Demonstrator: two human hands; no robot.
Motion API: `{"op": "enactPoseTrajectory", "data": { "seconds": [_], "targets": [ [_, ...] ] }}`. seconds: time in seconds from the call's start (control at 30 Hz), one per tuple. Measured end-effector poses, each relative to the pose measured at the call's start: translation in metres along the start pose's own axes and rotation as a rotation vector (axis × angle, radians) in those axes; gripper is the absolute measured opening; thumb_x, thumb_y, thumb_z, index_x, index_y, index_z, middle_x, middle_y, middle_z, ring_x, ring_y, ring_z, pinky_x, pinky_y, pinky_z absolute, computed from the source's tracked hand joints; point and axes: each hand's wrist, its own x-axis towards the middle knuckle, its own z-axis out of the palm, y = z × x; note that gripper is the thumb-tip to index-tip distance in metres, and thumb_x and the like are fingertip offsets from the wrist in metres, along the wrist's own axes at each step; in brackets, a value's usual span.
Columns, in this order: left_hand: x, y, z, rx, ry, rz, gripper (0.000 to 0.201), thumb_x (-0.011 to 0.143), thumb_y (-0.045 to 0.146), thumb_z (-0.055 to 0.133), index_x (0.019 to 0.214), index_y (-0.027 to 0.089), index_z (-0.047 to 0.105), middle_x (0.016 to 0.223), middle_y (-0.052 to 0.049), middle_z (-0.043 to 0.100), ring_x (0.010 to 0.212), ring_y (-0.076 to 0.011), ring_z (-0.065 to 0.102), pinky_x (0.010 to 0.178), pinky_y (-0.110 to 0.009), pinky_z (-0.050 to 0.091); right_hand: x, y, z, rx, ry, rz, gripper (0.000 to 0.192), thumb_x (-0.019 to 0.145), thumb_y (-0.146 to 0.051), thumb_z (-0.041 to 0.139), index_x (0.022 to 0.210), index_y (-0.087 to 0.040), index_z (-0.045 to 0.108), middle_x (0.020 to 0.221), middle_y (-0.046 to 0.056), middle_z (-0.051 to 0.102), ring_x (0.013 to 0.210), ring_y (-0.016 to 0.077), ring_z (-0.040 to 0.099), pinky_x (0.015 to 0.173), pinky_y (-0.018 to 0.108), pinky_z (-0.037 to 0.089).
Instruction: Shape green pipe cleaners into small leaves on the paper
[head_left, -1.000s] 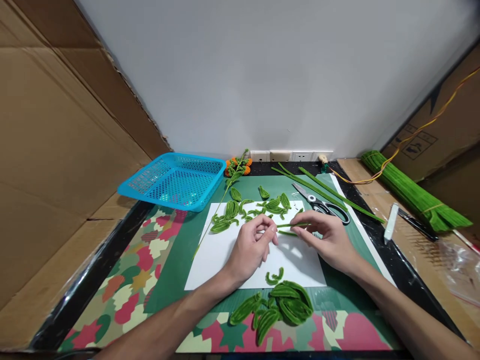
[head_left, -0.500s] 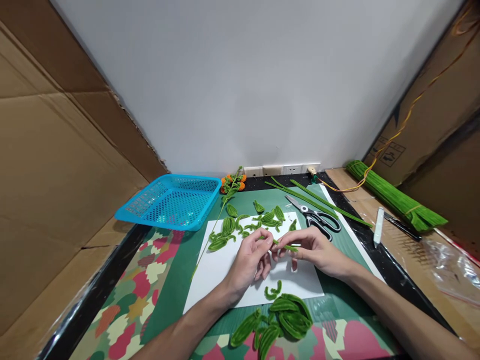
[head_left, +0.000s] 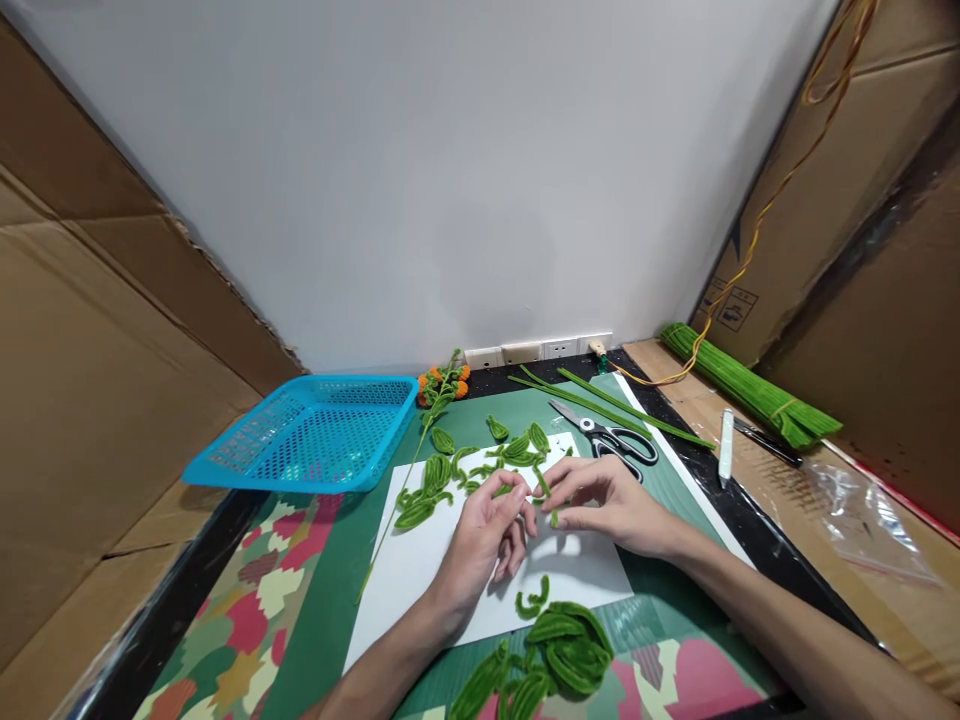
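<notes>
Over a white sheet of paper (head_left: 375,610), my left hand (head_left: 484,540) is closed, thumb and forefinger pinched at one end of a short green pipe cleaner (head_left: 541,483). The fingers of my right hand (head_left: 615,505) are closed around that same piece and partly hide it. It looks bent, one part pointing up and a tip showing near my right thumb. Behind my hands lie several green pipe-cleaner leaves (head_left: 436,475) and small curled pieces. Closer to me is a pile of bigger green leaves (head_left: 577,650), with a small curled piece (head_left: 533,598) beside it.
Scissors (head_left: 611,440) lie partly open behind my right hand, near long green pipe cleaners (head_left: 600,403). A blue basket (head_left: 375,470) stands left, beside an orange-flowered stem (head_left: 442,390). At right are a pipe-cleaner bundle (head_left: 750,385), a white tool (head_left: 726,448) and a plastic bag (head_left: 862,520).
The pipe cleaner between my hands has gone from lying nearly flat toward the right to bent with one part upright. The whole view has shifted slightly to the right.
</notes>
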Motion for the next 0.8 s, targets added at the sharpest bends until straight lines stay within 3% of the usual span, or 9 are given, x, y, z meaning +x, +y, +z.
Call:
{"op": "enactPoseTrajectory", "data": {
  "seconds": [0.2,0.43,0.53,0.63,0.7,0.8],
  "targets": [
    [-0.003,-0.003,0.001,0.016,0.017,0.064,0.044,0.09,0.05,0.078,0.115,0.023,0.054,0.087,0.003,0.062,0.042,-0.0018,0.047,0.036,-0.013,0.028,0.002,0.002,-0.003,-0.082,0.144,-0.101,0.019,0.089,-0.042,0.084,0.095,-0.024,0.086,0.095,0.007,0.073,0.09,0.0208,0.068,0.076,0.033,0.055],
    [-0.009,0.003,0.004,0.089,-0.016,0.085,0.068,0.077,0.039,0.091,0.136,0.022,0.063,0.113,-0.006,0.063,0.059,-0.004,0.052,0.045,-0.016,0.039,0.002,0.006,-0.002,0.037,0.137,-0.11,0.018,0.085,-0.041,0.088,0.085,-0.023,0.085,0.089,0.007,0.075,0.088,0.0216,0.069,0.081,0.036,0.056],
    [-0.009,0.004,0.005,0.129,-0.025,0.09,0.073,0.076,0.041,0.092,0.141,0.023,0.064,0.119,-0.009,0.066,0.073,-0.0103,0.058,0.055,-0.019,0.045,-0.002,0.003,0.002,-0.119,0.152,-0.11,0.017,0.088,-0.037,0.085,0.082,-0.022,0.083,0.089,0.006,0.073,0.085,0.0208,0.069,0.08,0.036,0.055],
    [-0.008,0.003,0.006,0.195,0.009,0.171,0.057,0.086,0.043,0.084,0.138,0.025,0.069,0.125,-0.009,0.067,0.094,-0.0177,0.061,0.076,-0.024,0.051,-0.006,0.002,0.006,-0.356,0.107,-0.185,0.012,0.095,-0.03,0.077,0.089,-0.02,0.081,0.094,0.007,0.073,0.086,0.0202,0.069,0.079,0.034,0.055],
    [-0.007,0.001,0.006,0.212,0.032,0.214,0.049,0.09,0.042,0.081,0.135,0.025,0.07,0.124,-0.008,0.068,0.094,-0.0176,0.06,0.084,-0.027,0.05,-0.008,0.003,0.009,-0.475,0.071,-0.26,0.011,0.098,-0.026,0.071,0.095,-0.02,0.079,0.098,0.008,0.073,0.089,0.0204,0.07,0.08,0.034,0.055],
    [-0.004,-0.002,0.004,0.176,0.047,0.215,0.044,0.09,0.039,0.081,0.13,0.021,0.072,0.118,-0.008,0.07,0.088,-0.0159,0.057,0.083,-0.027,0.049,-0.009,0.006,0.013,-0.576,0.059,-0.33,0.013,0.101,-0.021,0.066,0.094,-0.019,0.077,0.097,0.008,0.073,0.09,0.0206,0.07,0.08,0.033,0.057]
  ]
}}
